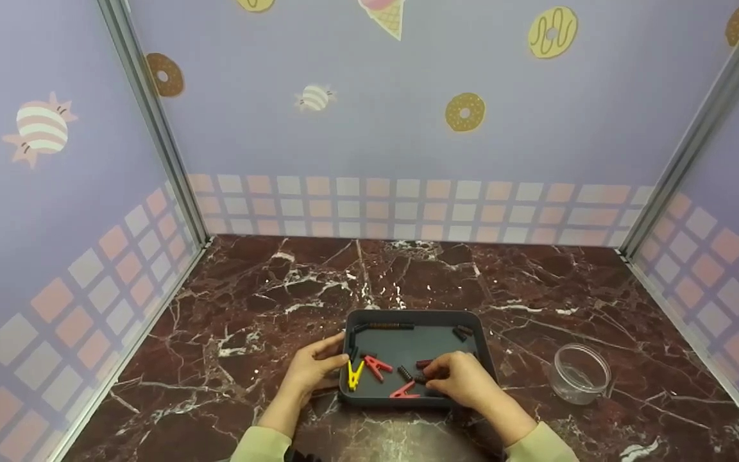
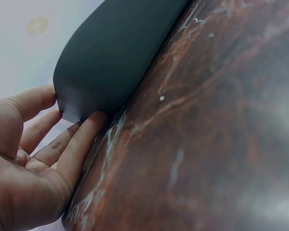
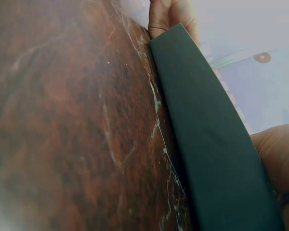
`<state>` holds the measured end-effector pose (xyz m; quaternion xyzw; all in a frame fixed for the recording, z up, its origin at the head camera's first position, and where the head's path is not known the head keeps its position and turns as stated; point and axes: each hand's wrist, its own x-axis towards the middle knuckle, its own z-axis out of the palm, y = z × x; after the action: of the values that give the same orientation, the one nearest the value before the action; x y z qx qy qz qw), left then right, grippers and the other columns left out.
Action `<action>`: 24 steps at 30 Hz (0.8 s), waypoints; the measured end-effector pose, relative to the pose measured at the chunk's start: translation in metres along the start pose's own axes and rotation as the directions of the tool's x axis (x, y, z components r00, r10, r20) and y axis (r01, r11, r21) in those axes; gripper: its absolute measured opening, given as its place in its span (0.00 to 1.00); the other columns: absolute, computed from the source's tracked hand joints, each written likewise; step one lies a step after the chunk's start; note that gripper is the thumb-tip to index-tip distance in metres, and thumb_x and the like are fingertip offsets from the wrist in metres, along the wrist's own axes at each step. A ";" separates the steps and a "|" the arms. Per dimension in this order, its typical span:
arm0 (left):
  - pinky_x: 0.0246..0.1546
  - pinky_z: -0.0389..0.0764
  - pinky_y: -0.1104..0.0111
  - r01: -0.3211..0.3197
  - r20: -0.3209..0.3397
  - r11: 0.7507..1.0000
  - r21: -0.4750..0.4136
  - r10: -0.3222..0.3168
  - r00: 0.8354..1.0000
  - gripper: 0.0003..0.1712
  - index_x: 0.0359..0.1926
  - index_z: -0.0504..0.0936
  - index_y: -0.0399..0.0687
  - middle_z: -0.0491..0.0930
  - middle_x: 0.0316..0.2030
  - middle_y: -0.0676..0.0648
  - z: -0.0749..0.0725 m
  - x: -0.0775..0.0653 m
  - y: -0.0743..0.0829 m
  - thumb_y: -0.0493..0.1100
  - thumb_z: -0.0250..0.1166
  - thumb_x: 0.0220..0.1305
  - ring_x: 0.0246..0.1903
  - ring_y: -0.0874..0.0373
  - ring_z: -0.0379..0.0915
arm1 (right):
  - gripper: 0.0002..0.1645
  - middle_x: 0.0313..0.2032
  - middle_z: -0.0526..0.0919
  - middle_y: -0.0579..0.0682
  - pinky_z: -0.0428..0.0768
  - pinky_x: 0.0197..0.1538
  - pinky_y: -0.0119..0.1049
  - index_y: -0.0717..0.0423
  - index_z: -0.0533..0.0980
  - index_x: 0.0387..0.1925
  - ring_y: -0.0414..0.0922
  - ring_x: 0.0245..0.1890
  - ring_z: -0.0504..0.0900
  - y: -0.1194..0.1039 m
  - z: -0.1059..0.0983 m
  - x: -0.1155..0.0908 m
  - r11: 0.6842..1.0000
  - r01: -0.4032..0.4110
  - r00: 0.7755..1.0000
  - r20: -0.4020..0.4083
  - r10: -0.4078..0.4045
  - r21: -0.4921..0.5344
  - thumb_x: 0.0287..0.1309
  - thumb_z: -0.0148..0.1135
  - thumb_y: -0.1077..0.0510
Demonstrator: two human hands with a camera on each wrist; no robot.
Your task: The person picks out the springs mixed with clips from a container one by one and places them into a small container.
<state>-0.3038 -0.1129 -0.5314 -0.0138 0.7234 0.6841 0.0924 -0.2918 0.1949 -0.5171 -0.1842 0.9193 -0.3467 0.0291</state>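
- Dark tray (image 1: 401, 346): it sits on the near part of the counter (image 1: 215, 410), between the person's two hands.
- Pale sleeves (image 1: 263, 446): these are nearest, at the bottom of the head view, one on each forearm.
- Near red clip (image 1: 404, 390): it lies in the tray, just inside the near wall.
- Right hand (image 1: 469, 380): it reaches over the tray's right side, its fingers bent and thumb beside them, at a dark piece (image 1: 420, 379); I cannot tell whether they pinch it.
- Yellow clip (image 1: 355, 376): it is in the tray by the left wall, next to the left thumb.
- Left hand (image 1: 310, 367): its fingers are spread, tips touching the outside of the tray's left side; the left wrist view shows them against the wall.
- Ribbed dark piece (image 1: 405, 373): it lies between the red clips and the right hand.
- Second red clip (image 1: 377, 367): it lies right of the yellow one and slightly farther off.
- Clear container (image 1: 580, 377): it stands on the counter to the right, apart from the tray.
- Two short dark pieces (image 1: 462, 332): they lie close together in the tray's far right corner.
- Row of dark and brownish pieces (image 1: 385, 326): it runs along the tray's far wall.
- Lilac back panel (image 1: 395, 141): it rises behind the counter, printed with sweets and pink and white squares.
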 end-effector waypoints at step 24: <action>0.48 0.89 0.50 0.021 0.011 0.999 -0.026 -0.021 1.000 0.33 0.73 0.72 0.43 0.63 0.73 0.24 -0.001 0.001 0.001 0.38 0.69 0.68 0.58 0.36 0.80 | 0.06 0.31 0.83 0.46 0.76 0.32 0.29 0.54 0.86 0.29 0.37 0.29 0.77 0.004 0.005 -0.001 0.999 0.027 0.998 -0.059 -0.029 -0.045 0.49 0.69 0.67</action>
<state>-0.3054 -0.1134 -0.5310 -0.0189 0.7137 0.6925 0.1034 -0.2909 0.1948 -0.5232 -0.1873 0.9246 -0.3318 -0.0071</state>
